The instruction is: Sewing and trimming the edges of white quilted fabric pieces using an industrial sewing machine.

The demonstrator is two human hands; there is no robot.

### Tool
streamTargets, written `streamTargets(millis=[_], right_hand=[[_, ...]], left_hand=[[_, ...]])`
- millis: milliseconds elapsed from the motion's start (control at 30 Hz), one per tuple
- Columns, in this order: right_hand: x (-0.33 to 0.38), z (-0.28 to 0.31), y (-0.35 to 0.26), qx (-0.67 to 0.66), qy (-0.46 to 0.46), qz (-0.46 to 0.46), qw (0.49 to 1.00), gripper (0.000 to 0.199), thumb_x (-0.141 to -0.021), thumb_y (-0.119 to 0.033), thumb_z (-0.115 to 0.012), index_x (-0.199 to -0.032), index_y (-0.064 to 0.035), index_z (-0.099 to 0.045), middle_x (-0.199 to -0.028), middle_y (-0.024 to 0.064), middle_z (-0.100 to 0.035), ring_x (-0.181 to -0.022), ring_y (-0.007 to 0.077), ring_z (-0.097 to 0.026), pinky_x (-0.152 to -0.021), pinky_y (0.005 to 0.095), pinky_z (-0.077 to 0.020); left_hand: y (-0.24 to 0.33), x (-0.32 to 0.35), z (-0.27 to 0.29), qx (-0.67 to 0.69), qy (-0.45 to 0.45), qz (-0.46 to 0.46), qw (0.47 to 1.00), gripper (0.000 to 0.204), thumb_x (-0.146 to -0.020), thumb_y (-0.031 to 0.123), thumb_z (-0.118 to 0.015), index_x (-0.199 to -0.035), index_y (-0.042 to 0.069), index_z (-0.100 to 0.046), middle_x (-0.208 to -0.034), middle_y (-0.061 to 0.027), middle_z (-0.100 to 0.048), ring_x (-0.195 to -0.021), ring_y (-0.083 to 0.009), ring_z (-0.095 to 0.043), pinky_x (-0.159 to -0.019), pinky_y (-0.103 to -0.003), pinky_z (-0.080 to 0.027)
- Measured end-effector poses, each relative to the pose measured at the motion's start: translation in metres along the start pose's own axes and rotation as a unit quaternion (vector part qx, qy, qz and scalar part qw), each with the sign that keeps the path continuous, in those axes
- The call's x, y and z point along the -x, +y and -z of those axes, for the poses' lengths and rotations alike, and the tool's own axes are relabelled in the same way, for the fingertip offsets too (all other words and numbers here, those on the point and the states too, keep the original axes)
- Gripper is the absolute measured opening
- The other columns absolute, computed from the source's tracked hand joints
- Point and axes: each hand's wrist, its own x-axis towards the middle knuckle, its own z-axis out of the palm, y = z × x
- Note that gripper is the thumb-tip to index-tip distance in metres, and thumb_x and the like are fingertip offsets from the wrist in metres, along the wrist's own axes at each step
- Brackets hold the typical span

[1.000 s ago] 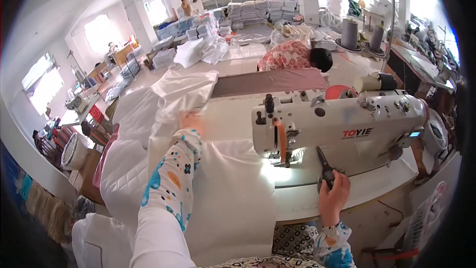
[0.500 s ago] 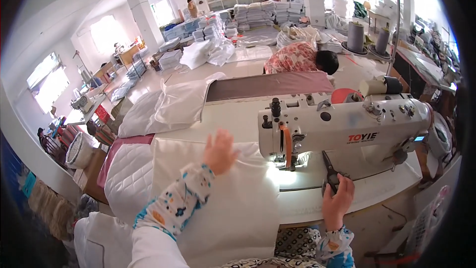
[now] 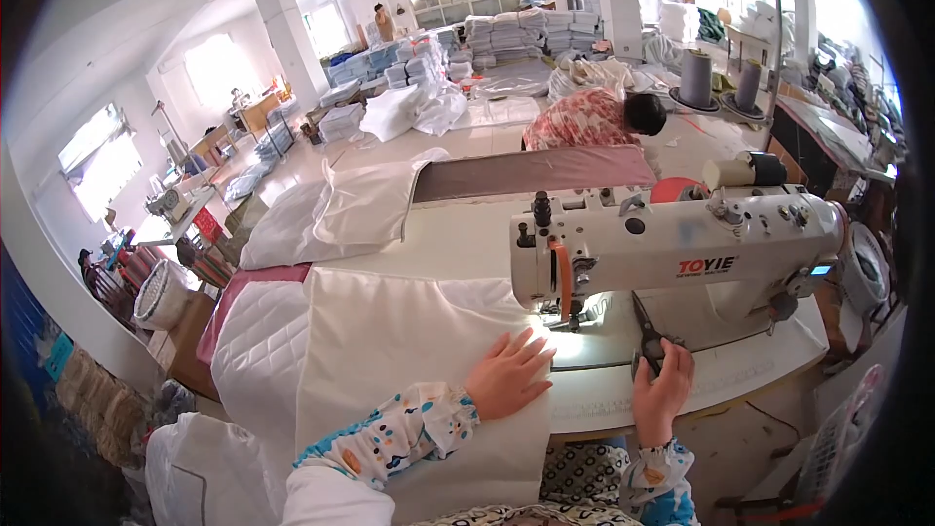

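Observation:
My left hand lies flat with fingers spread on a smooth white fabric panel, close to the lit needle area of a white sewing machine. In my right hand is a pair of dark scissors, blades pointing away from me over the machine bed. Quilted white fabric shows beside the panel on the left. The lower part of the scissors is hidden by my fingers.
Behind the machine, a person in a red floral top bends down. Thread cones stand at the back right. More white fabric and a mauve strip lie across the table. Stacked textiles fill the far floor.
My left hand has come down from above the panel, moving right and nearer, and now rests flat beside the needle area. My right hand with the scissors has barely moved.

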Motion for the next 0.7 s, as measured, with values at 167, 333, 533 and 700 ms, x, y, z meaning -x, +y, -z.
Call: streamTargets(millis=[167, 333, 533, 700], right_hand=[[-0.0014, -0.0004, -0.0015, 0.004, -0.004, 0.004, 1.000, 0.043, -0.083, -0.014, -0.071, -0.123, -0.0037, -0.059, -0.120, 0.0137, -0.058, -0.114, 0.0367, -0.052, -0.099, 0.0474, -0.0426], [-0.0015, 0.0001, -0.0015, 0.005, -0.005, 0.001, 1.000, 0.043, -0.083, -0.013, -0.071, -0.123, -0.0040, -0.059, -0.119, 0.0134, -0.058, -0.114, 0.0364, -0.052, -0.100, 0.0473, -0.0425], [-0.0015, 0.0006, -0.0008, -0.002, -0.006, -0.004, 1.000, 0.043, -0.083, -0.013, -0.071, -0.123, -0.0040, -0.059, -0.120, 0.0134, -0.058, -0.115, 0.0363, -0.052, -0.100, 0.0475, -0.0423], [-0.0015, 0.0011, -0.0022, -0.001, -0.013, -0.006, 1.000, 0.042, -0.084, -0.015, -0.071, -0.123, -0.0043, -0.059, -0.120, 0.0135, -0.058, -0.114, 0.0360, -0.052, -0.100, 0.0475, -0.0424]], left_hand=[[-0.0042, 0.0018, -0.0077, 0.001, 0.022, -0.006, 1.000, 0.056, -0.102, 0.040, -0.049, -0.148, 0.010, -0.043, -0.153, -0.0171, -0.041, -0.147, -0.0349, -0.030, -0.119, -0.053, -0.022], [-0.0035, 0.0015, -0.0086, 0.005, 0.028, -0.009, 1.000, 0.054, -0.102, 0.039, -0.049, -0.146, 0.009, -0.044, -0.152, -0.0171, -0.041, -0.146, -0.0350, -0.031, -0.119, -0.054, -0.022], [-0.0032, 0.0013, -0.0094, 0.004, 0.035, -0.010, 0.999, 0.049, -0.101, 0.037, -0.050, -0.141, 0.009, -0.049, -0.151, -0.0171, -0.043, -0.145, -0.0353, -0.032, -0.119, -0.054, -0.024], [-0.0050, 0.0029, -0.0108, 0.003, 0.047, -0.020, 0.999, 0.044, -0.100, 0.032, -0.053, -0.138, 0.010, -0.052, -0.149, -0.0162, -0.045, -0.144, -0.0349, -0.034, -0.117, -0.056, -0.026]])
